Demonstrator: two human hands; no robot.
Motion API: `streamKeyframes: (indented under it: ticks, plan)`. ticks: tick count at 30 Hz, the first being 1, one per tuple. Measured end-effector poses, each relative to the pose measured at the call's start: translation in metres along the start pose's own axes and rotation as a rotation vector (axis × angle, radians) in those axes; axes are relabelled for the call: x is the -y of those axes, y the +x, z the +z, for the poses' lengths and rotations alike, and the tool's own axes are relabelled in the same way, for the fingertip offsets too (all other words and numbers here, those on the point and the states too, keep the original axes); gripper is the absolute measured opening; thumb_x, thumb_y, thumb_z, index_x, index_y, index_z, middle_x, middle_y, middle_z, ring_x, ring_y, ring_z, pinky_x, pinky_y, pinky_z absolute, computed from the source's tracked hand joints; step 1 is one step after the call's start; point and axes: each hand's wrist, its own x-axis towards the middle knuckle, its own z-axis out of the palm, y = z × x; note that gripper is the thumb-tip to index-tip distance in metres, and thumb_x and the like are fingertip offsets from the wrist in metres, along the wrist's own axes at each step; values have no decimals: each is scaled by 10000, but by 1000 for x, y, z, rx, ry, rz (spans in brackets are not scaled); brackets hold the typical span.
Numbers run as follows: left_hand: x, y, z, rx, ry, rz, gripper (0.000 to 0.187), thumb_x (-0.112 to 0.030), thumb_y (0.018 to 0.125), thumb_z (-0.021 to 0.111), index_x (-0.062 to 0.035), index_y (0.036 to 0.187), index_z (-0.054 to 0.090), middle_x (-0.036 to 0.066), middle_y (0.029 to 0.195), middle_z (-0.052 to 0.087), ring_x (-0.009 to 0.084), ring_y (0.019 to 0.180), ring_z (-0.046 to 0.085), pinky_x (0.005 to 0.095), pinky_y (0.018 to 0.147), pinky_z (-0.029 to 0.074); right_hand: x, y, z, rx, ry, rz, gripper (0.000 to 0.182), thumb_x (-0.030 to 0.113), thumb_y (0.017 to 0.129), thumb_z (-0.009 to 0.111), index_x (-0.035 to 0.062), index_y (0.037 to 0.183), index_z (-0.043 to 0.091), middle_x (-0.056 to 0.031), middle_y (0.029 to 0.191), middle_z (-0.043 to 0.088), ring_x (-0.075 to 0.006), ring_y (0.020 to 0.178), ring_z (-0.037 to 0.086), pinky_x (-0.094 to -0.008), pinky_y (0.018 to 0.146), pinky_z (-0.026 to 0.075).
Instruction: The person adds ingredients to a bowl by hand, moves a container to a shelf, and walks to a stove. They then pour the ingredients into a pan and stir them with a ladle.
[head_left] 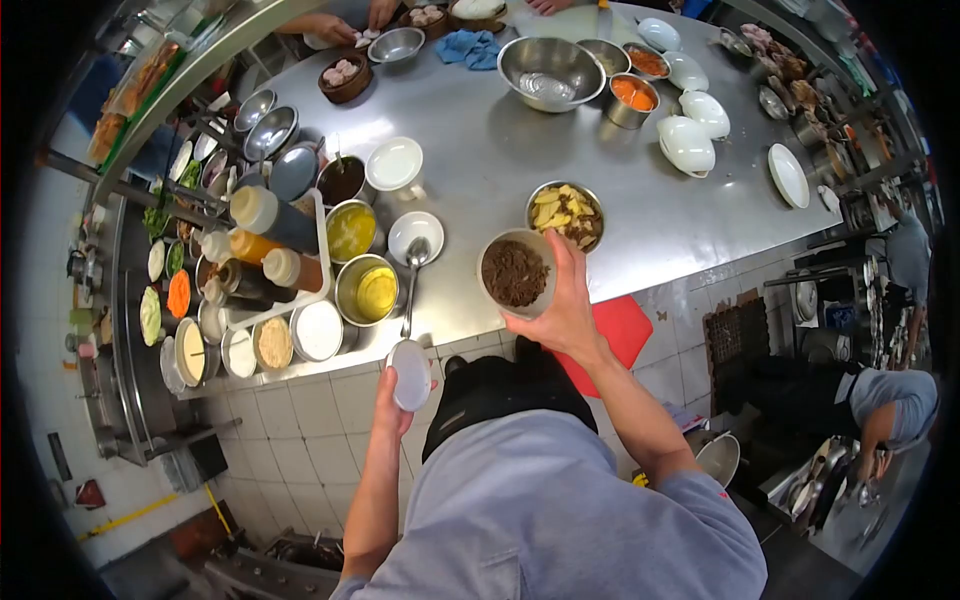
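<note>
My right hand [562,318] grips a round tub of dark brown shredded food [515,273] at the table's front edge. Just behind the tub sits a metal bowl of yellow and brown pieces [566,214]. Lower and to the left, my left hand [391,405] holds a translucent round lid [410,376]. A spoon [408,300] rests with its head in a small white dish [407,232], its handle reaching the edge. Left of it stand metal containers of yellow liquid [377,292] and white contents [318,330].
Squeeze bottles [292,268] stand in a white tray at the left. A large metal bowl [551,74], an orange-filled container [634,94] and white dishes [686,144] are farther back. Another person's hands [330,30] work across the table; another person [890,400] is at the right.
</note>
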Motion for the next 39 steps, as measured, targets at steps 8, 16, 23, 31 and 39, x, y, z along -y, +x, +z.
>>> streamKeyframes:
  ticks: [8,16,23,31,39]
  plan:
    - [7,-10,-10,-43,-7,-18,716,-581,879,402,-80,1378,291,138,1314,436,318,1197,455,504,896,465,1,-5,6,43,-107,68,1023,248,536,833,32,1350,252,-234,1299,306,-408,1193,337,-459,989,350]
    - [5,-10,-13,-37,-16,9,710,-578,883,393,-72,1372,299,141,1305,443,316,1187,463,498,889,470,10,24,-13,172,-126,-37,482,198,692,723,2,1085,526,-188,1112,506,-354,1068,473,-417,915,409]
    - [5,-10,-11,2,-6,5,714,-578,880,400,-74,1375,295,138,1319,430,322,1200,448,501,895,465,-48,51,45,847,-433,-95,270,97,682,630,12,939,637,-176,930,635,-345,946,583,-392,833,475]
    - [16,-21,-22,-33,-61,31,716,-587,877,399,-84,1376,298,142,1316,434,329,1204,446,511,885,467,-37,52,44,878,-438,-85,329,141,672,653,37,984,632,-166,997,621,-324,986,572,-395,863,462]
    - [11,-18,-25,-24,-46,32,714,-586,875,407,-79,1368,310,145,1293,456,324,1185,465,501,874,477,-33,49,45,814,-427,-73,260,114,664,639,63,918,657,-144,982,627,-314,984,573,-396,849,467]
